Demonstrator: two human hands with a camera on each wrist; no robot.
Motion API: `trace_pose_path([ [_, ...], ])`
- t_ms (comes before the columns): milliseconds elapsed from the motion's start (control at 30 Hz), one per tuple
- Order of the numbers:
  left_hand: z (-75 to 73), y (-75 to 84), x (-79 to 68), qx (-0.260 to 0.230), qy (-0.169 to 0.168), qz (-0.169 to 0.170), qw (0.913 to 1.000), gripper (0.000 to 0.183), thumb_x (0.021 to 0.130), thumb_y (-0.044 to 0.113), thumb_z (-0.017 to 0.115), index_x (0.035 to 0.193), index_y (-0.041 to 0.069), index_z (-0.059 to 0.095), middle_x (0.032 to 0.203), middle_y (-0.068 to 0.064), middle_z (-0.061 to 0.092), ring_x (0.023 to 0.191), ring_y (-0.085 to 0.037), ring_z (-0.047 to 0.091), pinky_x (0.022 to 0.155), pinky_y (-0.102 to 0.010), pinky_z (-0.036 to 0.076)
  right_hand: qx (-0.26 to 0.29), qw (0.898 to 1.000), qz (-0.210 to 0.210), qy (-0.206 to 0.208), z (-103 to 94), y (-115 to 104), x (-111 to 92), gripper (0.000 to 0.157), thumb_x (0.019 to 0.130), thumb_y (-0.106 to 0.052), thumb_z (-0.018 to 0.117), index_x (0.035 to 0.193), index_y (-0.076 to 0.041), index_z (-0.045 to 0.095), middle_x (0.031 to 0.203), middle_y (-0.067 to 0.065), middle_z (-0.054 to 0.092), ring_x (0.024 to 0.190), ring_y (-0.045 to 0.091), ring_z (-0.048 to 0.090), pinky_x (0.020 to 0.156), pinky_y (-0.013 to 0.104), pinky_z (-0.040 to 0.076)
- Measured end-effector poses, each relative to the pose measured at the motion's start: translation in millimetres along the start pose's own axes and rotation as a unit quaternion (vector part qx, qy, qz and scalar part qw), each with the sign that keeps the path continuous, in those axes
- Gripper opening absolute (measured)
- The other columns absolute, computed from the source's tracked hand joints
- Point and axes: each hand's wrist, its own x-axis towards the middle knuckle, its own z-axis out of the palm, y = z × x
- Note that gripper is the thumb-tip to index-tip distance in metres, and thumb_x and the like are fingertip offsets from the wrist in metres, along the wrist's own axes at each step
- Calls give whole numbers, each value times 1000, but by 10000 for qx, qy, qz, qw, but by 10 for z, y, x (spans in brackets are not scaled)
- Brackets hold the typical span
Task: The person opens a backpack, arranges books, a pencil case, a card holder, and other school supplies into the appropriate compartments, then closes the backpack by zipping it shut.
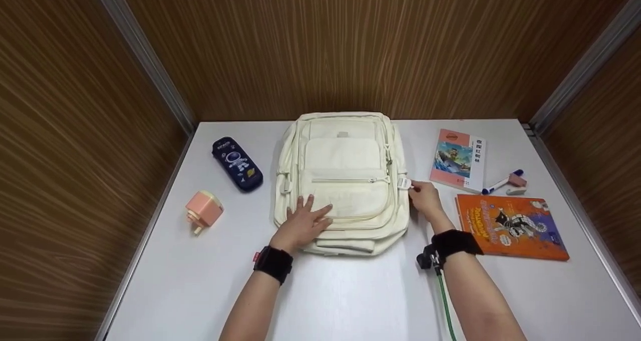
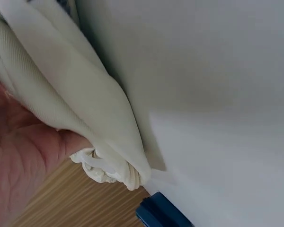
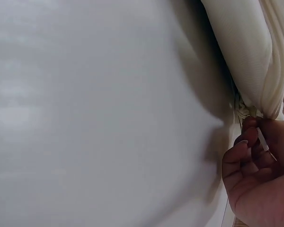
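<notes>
A cream backpack (image 1: 345, 155) lies on the white table with its zipped front pocket facing up. Spread fingers of my left hand (image 1: 301, 226) rest on the lower left of its front. In the left wrist view, the left hand (image 2: 23, 151) is against the pale fabric, its fingertips hidden. At the bag's right side, my right hand (image 1: 426, 201) pinches a small white tag (image 1: 404, 183). Curled fingers of the right hand (image 3: 260, 175) show in the right wrist view, with a thin white piece between them, close to the bag's side (image 3: 246, 47).
Left of the bag are a dark blue astronaut pencil case (image 1: 238, 164) and a pink pencil sharpener-like object (image 1: 204, 211). On the right lie a pink-and-white book (image 1: 458, 160), an orange book (image 1: 511, 226), a marker (image 1: 496, 186) and small blocks (image 1: 517, 181). Wood-patterned panels (image 1: 350, 45) surround the table.
</notes>
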Motion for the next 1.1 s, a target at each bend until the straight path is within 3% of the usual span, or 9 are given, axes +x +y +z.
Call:
trace_pose_path([
  [100,23,30,1,168,20,-33,9999,63,96,66,40,149,31,42,159,-25,9,143,-49,-2,107,-70,4,-154,9998,-26,126,-11,11,-32,37,101,-9,48,133,6,55,118,28,63,84,23,60,62,23,45],
  [233,33,67,-4,296,-7,-118,9995,70,92,71,42,149,30,42,159,-25,8,143,-48,-3,107,-70,3,-757,9963,-337,226,-30,15,-95,32,99,-10,53,126,5,62,110,25,67,74,23,59,59,27,45],
  [400,33,82,0,400,22,-230,9989,75,87,76,44,149,33,41,159,-23,8,144,-46,-3,109,-68,3,-1646,9827,-827,171,-79,-14,-188,29,96,-8,55,122,1,67,108,24,68,75,29,64,65,41,49],
  [533,50,75,10,431,28,-301,9986,81,82,80,46,149,35,40,160,-22,8,145,-44,-3,110,-66,3,-1988,9762,-870,-53,-125,-33,-266,33,94,-5,54,125,-1,65,115,26,65,80,34,64,68,47,49],
  [667,83,63,10,444,56,-329,9985,80,83,80,46,150,35,40,160,-21,8,145,-43,-4,109,-68,2,-2031,9755,-726,-436,-152,-39,-345,36,93,-5,54,127,-1,64,114,28,64,60,27,59,55,38,45],
  [767,101,58,9,538,102,-347,9979,80,84,79,44,150,35,39,161,-21,8,145,-43,-4,108,-69,4,-2058,9746,-604,-642,-186,-53,-359,36,92,-9,55,126,-4,66,112,27,66,57,24,55,52,36,42],
  [900,114,74,43,577,165,-359,9976,79,85,79,41,151,35,38,161,-21,7,145,-44,-4,108,-70,5,-2205,9716,-576,-644,-231,-70,-301,34,93,-12,55,125,-7,67,116,25,65,74,27,58,59,39,44],
  [1100,126,135,115,524,284,-374,9975,78,87,77,42,151,33,37,160,-23,8,145,-47,-3,107,-71,5,-2210,9713,-598,-644,-232,-93,-213,37,96,-12,50,130,-5,64,122,26,62,84,31,60,67,45,46],
])
